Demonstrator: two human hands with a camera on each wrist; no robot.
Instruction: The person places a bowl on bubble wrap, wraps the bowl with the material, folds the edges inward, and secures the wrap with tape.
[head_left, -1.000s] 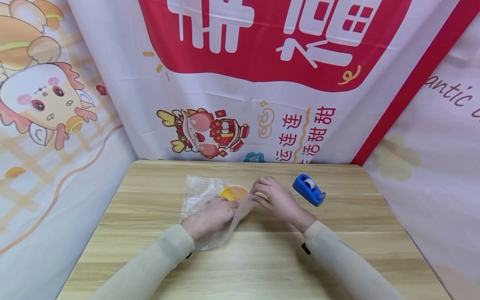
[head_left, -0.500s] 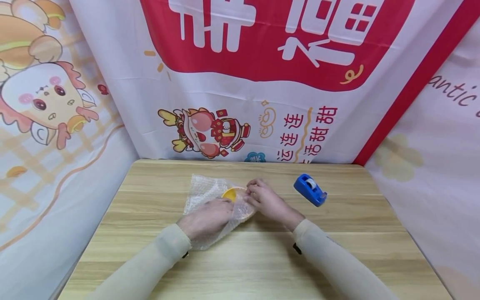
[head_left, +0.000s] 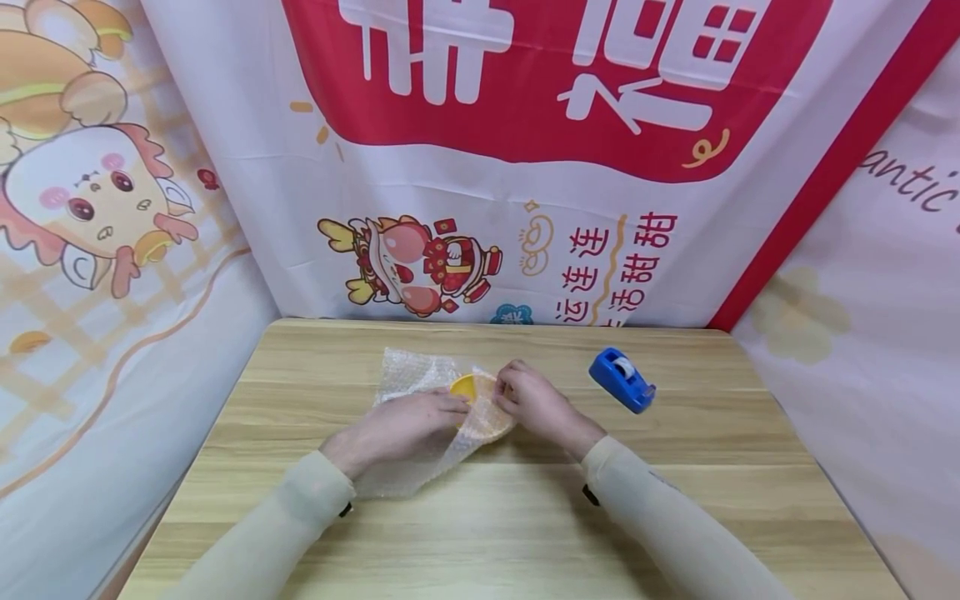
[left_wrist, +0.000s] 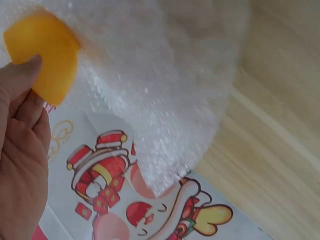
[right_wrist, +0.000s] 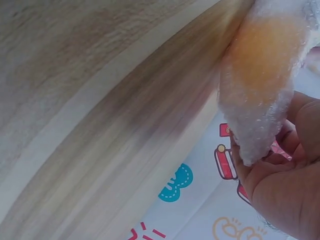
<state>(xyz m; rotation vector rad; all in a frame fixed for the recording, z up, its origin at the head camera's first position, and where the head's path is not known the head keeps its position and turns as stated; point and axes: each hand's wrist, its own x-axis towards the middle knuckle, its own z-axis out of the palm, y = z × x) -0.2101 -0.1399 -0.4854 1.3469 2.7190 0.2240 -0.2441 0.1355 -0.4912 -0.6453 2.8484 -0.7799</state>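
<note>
So the setup is a light wooden table boxed in by printed cloth banners, red and white with cartoon dragon characters on them. A blue tape dispenser sits on the table off to the person's right, well apart from both hands.

In the middle of the table there's a sheet of bubble wrap lying partly flat, with a round yellow thing on it, could be a lid or a small dish, can't really tell. The wrap is folded up over the right part of the yellow thing, so only a slice of yellow peeks out on the far-left side.

The left hand lies on the wrap with fingers fairly straight, fingertips touching the edge of the yellow thing. In the left wrist view the thumb presses right against it.

The right hand has its fingers curled, pinching the folded-over flap of bubble wrap against the yellow thing. The right wrist view shows the wrap with orange glowing through it, held at the fingertips.

Both sleeves are pale beige.
</note>
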